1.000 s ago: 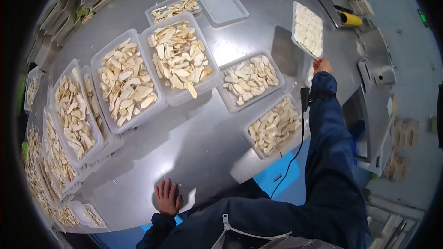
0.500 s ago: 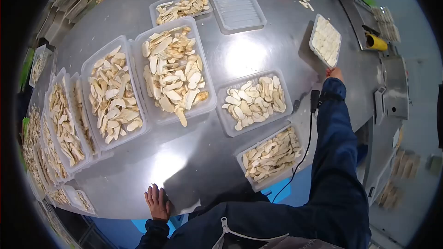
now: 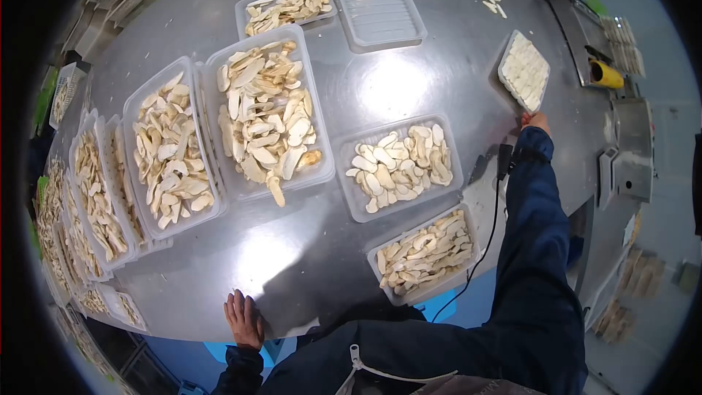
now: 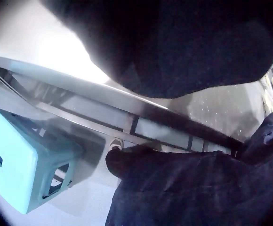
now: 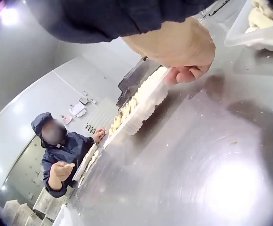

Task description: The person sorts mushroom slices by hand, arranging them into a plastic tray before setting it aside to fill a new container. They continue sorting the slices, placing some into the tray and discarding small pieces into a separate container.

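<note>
My right hand [image 3: 536,121] grips the near end of a clear plastic tray [image 3: 506,82] at the right of the head view. Rows of pale slices [image 3: 525,66] fill this tray. In the right wrist view, curled fingers [image 5: 186,74] hold the end of the tray, and its ribbed wall [image 5: 143,113] hangs close over the metal table. My left hand [image 3: 245,319] rests on the table's near edge with its fingers extended. A dark sleeve [image 4: 174,52] fills much of the left wrist view, where the left hand itself is hidden.
Tubs of mushroom-like slices [image 3: 267,117] crowd the left and middle of the table. An unfilled tray [image 3: 380,11] lies at the back. A black cable [image 3: 491,227] runs beside my right arm. Another person [image 5: 63,150] handles slices across the table. A blue stool [image 4: 14,160] stands below.
The held tray has come down nearer the table, and its shadow has closed in on it. The other person's hand has left the head view. My left hand still rests on the table.
</note>
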Motion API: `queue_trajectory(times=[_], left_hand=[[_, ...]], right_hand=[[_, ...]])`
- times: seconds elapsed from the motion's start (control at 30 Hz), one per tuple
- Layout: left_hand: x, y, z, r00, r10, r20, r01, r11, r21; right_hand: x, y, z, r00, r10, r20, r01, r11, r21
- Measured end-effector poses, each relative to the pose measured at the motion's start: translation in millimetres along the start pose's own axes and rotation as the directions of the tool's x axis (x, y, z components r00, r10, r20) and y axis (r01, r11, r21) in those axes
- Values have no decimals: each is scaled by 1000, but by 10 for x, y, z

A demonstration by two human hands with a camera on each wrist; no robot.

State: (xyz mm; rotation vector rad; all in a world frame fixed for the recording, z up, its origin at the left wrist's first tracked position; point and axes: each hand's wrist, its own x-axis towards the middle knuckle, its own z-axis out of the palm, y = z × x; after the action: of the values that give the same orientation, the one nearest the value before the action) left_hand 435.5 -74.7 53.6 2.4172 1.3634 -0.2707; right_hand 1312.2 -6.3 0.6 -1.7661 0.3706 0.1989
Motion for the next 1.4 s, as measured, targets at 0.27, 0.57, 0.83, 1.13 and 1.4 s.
queue_trajectory(times=[0.27,0.57,0.83,1.13,1.4], left_hand=[[18,28,-45,1000,-14,20,15,1000,-13],[-21,-103,62,999,37,-29,-37,999,-5],[-63,-255,291,985,98,-141,-96,995,24],[-26,-191,243,949,142,-282,-162,986,-49],[-41,-166,239,933,180,-311,-189,982,0]], right_hand=[[285,23,76,964,118,237,-131,991,39],[-283,-233,394,890,191,413,-131,977,-169],[-673,-555,99,848,-17,530,326,805,-495],[-1057,-715,-2069,846,-274,457,522,594,-612],[-1534,619,-3363,624,-484,614,712,28,-702]])
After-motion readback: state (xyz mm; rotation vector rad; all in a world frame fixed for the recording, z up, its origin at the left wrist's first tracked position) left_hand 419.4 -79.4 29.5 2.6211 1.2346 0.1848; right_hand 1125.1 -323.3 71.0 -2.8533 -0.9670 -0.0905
